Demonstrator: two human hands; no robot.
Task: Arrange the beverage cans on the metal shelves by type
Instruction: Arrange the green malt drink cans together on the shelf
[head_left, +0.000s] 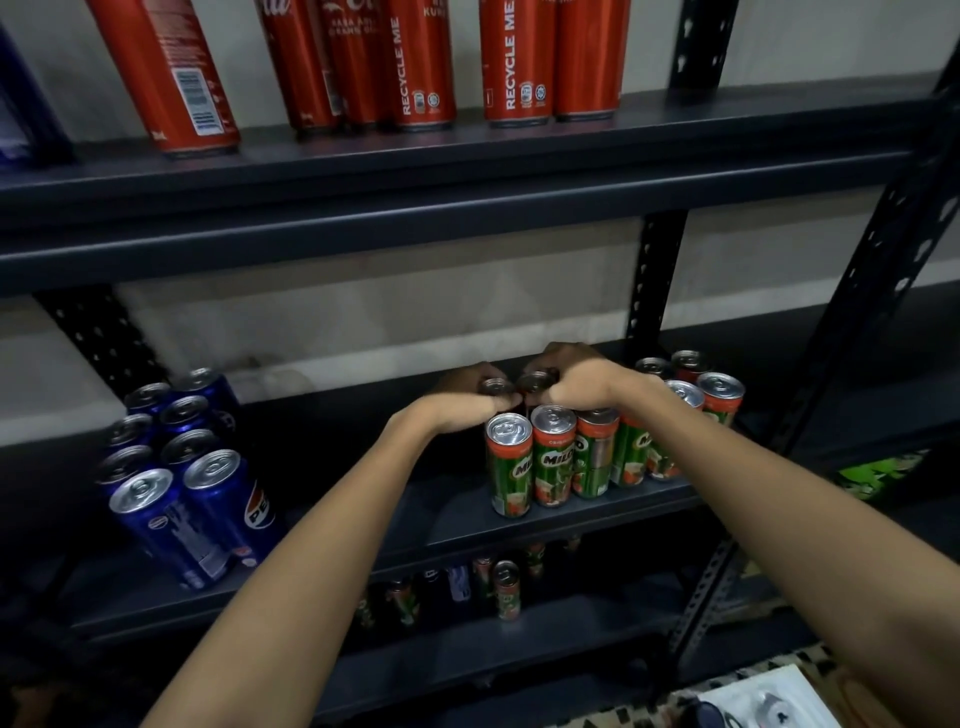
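Both arms reach over the front of the middle shelf (457, 525) of a dark metal rack. The left hand (462, 400) curls its fingers round the top of a dark can (494, 387) at the back of the shelf, and the right hand (582, 379) grips the top of a second dark can (537, 382) just beside it. The two hands nearly touch, knuckles up. In the shadow back there I cannot make out the labels on either can.

Right in front of the hands stands a cluster of green Milo cans (553, 462), upright and packed close, running back and to the right under the right forearm. On the left part of the same shelf, well apart from them, a block of blue Pepsi cans (171, 478) stands upright in two rows.

The upper shelf (467, 171) carries tall red Coca-Cola cans (421, 62), some marked "RECYCLE ME", all upright. The lower shelf (467, 639) holds a loose mix of small cans (506, 590), a few green ones among darker ones, dim and hard to read. A perforated upright post (878, 291) frames the rack at the right.
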